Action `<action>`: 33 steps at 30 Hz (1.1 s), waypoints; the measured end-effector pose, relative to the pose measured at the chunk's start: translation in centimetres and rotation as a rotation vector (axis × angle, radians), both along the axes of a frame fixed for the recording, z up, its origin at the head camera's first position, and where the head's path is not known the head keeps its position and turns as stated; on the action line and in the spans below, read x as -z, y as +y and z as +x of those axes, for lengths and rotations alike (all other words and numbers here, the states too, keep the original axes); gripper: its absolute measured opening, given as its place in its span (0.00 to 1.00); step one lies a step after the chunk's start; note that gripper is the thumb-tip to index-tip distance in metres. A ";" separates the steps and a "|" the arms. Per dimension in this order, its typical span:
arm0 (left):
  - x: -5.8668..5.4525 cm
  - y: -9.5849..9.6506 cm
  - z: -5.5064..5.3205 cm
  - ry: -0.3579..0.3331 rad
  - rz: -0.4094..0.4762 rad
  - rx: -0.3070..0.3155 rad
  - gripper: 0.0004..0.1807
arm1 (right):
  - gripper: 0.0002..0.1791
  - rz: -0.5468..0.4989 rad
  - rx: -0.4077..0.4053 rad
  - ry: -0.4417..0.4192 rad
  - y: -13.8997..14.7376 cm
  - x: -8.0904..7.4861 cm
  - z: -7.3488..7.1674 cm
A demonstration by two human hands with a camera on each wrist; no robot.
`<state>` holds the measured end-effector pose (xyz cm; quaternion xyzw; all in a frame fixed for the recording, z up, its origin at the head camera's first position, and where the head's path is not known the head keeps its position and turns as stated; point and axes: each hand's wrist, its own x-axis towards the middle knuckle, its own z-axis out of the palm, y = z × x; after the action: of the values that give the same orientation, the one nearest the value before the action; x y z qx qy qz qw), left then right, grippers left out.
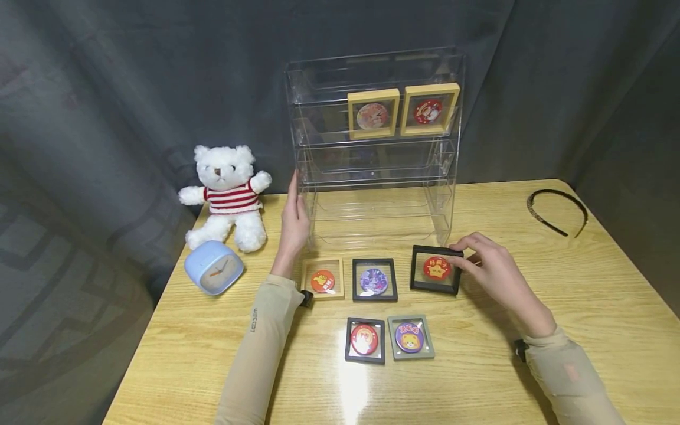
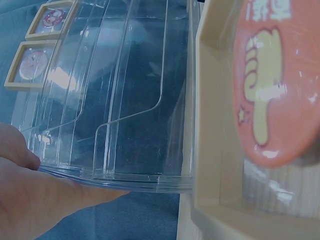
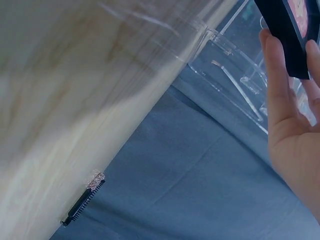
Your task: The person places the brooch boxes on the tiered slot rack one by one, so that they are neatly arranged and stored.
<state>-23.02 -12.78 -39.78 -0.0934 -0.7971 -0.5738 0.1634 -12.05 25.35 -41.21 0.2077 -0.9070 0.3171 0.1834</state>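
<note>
My right hand (image 1: 494, 268) pinches the right edge of a black display frame (image 1: 419, 280) with a red round badge, held tilted up in front of the clear tiered display stand (image 1: 372, 227). The right wrist view shows fingers and thumb on either side of this frame (image 3: 286, 40). My left hand (image 1: 295, 221) holds the stand's left side edge, thumb and fingers on opposite sides of the panel in the left wrist view. Two yellow-framed badges (image 1: 373, 114) stand on an upper tier. On the table lie a wooden frame (image 1: 322, 280), two dark frames (image 1: 374, 280) and a grey-green frame (image 1: 411, 337).
At the left a white teddy bear (image 1: 228, 195) in a striped shirt sits behind a blue clock (image 1: 214, 267). A dark headband (image 1: 556, 212) lies at the table's right rear. Grey curtain (image 1: 186, 77) hangs behind the wooden table (image 1: 584, 307).
</note>
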 end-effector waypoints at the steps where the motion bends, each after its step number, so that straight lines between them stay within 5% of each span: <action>1: 0.0 0.0 0.0 0.000 0.000 -0.001 0.32 | 0.11 -0.003 0.005 0.011 0.0 0.0 0.0; 20: 0.0 -0.1 0.1 -0.005 -0.007 -0.015 0.32 | 0.12 -0.141 0.017 0.091 -0.6 -2.1 -1.1; 33: 0.1 -0.1 -0.1 0.013 0.018 0.019 0.33 | 0.11 -0.207 0.045 0.111 -0.6 -5.4 -2.4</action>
<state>-23.11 -12.85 -39.92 -0.1032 -0.7899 -0.5818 0.1638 -14.48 24.71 -35.82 0.1844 -0.8624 0.3926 0.2610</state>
